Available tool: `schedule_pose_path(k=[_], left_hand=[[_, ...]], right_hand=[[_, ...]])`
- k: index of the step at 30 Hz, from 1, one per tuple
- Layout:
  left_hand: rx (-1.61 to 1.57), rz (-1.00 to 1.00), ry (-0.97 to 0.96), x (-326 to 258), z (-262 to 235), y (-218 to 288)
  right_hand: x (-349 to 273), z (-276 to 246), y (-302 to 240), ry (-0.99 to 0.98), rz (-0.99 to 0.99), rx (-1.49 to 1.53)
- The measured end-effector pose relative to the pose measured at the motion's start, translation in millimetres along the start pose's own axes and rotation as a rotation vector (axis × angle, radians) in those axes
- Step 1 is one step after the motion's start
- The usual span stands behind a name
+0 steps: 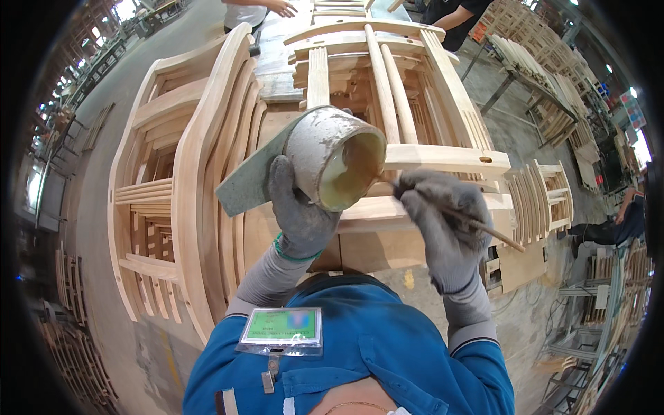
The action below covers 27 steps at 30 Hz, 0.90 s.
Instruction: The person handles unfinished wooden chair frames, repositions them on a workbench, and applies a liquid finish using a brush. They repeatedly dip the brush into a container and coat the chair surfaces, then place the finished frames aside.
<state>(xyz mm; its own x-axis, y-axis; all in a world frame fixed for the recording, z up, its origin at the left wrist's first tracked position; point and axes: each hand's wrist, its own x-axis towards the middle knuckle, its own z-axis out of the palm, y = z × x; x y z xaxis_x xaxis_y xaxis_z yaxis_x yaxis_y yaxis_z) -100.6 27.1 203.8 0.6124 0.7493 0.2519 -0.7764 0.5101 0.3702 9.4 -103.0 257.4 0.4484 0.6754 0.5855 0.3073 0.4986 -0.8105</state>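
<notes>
- 1 glue pot (332,155), frame centre, tilted; left hand (297,207) wrapped tight round its side. Stiff, prob light, crusty wall = good hold; contents can spill.
- 1 thin stick (449,216), right hand (446,225) fingers closed on it, tip in pot. Rigid, snappable.
- 2 gloves; chair frames (207,159) stacked left & centre, several.

I see grey knit gloves on my left hand (299,211) and right hand (446,228), a green band at the left cuff. Grey sleeves meet a blue shirt (373,360) with a clipped green badge (282,330).
</notes>
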Motion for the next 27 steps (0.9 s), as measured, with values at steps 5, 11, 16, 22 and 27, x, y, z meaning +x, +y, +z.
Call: schedule_pose_path(k=[5,11,16,22,27], left_hand=[[-0.073,0.005,-0.124,4.0,-9.0,0.4],[0.025,0.095,-0.152,11.8,12.4,-7.1],[0.02,0.089,0.115,15.1,11.4,-8.7],[0.021,-0.099,0.059,10.8,27.4,-19.0],[0.219,0.047,-0.033,9.4,10.8,-33.4]], right_hand=[[-2.5,-5.4,-10.9,0.101,-0.09,-0.04],[-29.4,-8.7,2.8,-0.159,-0.198,-0.162],[-41.0,-26.7,-6.9,-0.212,-0.206,-0.096],[-44.1,-13.7,-2.4,0.108,0.01,0.232],[-49.0,-9.1,-6.9,0.279,0.074,0.234]])
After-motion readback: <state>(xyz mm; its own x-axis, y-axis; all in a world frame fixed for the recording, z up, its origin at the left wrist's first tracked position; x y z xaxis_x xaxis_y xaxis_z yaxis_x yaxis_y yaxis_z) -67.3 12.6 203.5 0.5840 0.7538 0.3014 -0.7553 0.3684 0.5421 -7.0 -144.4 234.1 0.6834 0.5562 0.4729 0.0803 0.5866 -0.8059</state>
